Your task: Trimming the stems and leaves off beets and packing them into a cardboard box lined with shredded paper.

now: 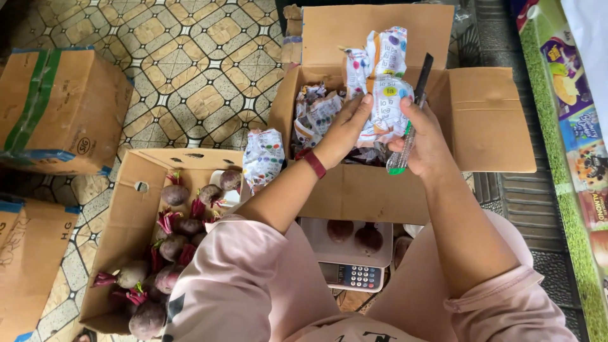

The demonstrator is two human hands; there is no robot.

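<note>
Both my hands work over an open cardboard box (487, 120) full of printed white wrappers. My left hand (345, 126) presses against a bundle of colourful dotted wrappers (383, 82) held above the box. My right hand (427, 136) grips the same bundle from the right and also holds a box cutter (410, 120) with a green end and a dark blade pointing up. More crumpled wrappers (316, 111) lie inside the box.
A low open carton of beetroots (168, 250) sits at my left knee, with one wrapped item (263, 158) at its corner. A white digital scale (348, 259) with two beetroots stands below the box. Closed cartons (60, 107) rest on the tiled floor at left.
</note>
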